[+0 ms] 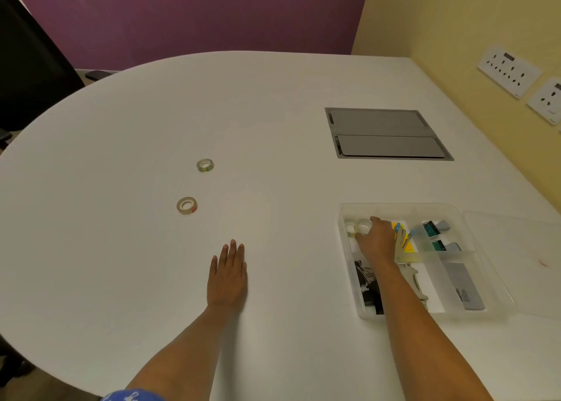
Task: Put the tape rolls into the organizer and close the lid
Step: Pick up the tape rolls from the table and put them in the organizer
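Observation:
Two tape rolls lie flat on the white table: one with a greenish core (205,165) farther away, one with a red-marked core (187,205) nearer. The clear plastic organizer (403,208) stands at the right, its clear lid (516,248) swung open to the right. My right hand (378,239) reaches into the organizer's far left compartment, fingers on a clear tape roll (363,226); another roll (350,228) lies just left of it. My left hand (227,276) rests flat on the table, palm down, holding nothing.
The organizer also holds black binder clips (368,288), sticky notes, staple boxes (431,229) and a grey stapler box (466,288). A grey cable hatch (385,133) is set in the table behind it. A black chair (27,66) stands at the far left.

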